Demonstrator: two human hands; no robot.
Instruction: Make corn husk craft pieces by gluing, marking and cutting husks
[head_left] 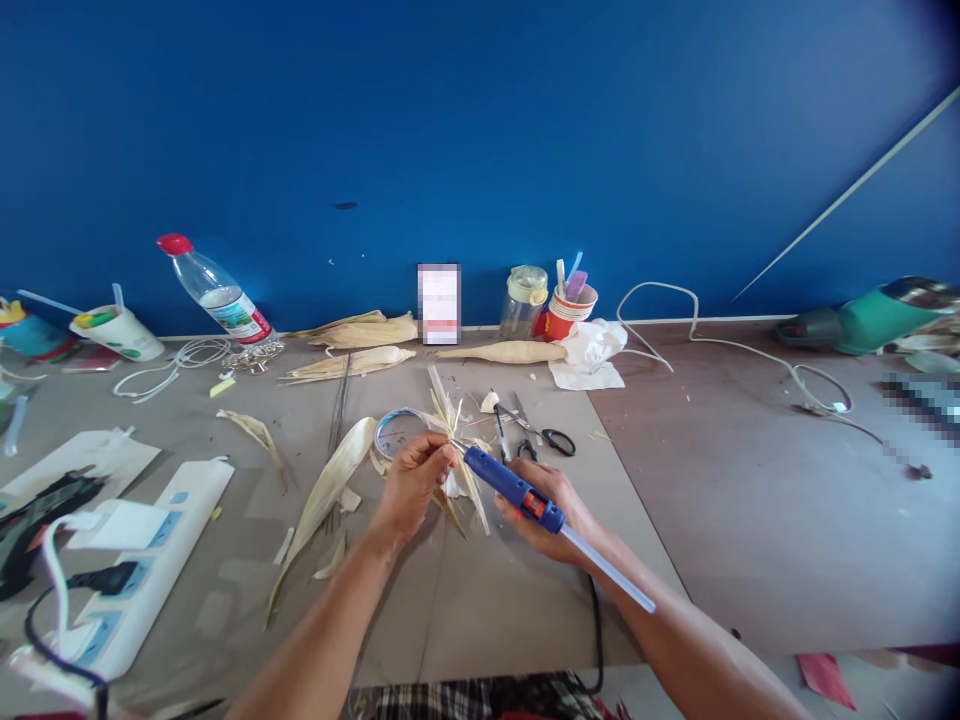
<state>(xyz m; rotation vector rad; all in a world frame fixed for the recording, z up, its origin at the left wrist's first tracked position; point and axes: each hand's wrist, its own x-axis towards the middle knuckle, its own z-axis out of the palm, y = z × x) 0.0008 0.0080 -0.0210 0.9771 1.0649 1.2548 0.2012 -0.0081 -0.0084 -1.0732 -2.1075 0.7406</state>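
Note:
In the middle of the table, my left hand [416, 482] pinches a bundle of dried corn husk [471, 490] whose strips fan out up and down. My right hand [551, 500] is wrapped round a blue hot glue gun [504, 478], its nozzle touching or very near the husk beside my left fingertips. A clear glue stick [611, 572] sticks out of the gun's back end. Just behind my left hand lies a roll of tape [403, 430]. Scissors [556, 441] with black handles rest beyond my right hand. A long loose husk [330, 500] curves left of my left hand.
A white power strip [169, 560] with plugs stands at the left. Along the blue wall are a tilted water bottle [225, 300], husk piles [360, 330], a propped phone [439, 305], a jar [523, 300] and red paper cups [568, 312]. A white cable [750, 345] runs right towards a green bottle [874, 318].

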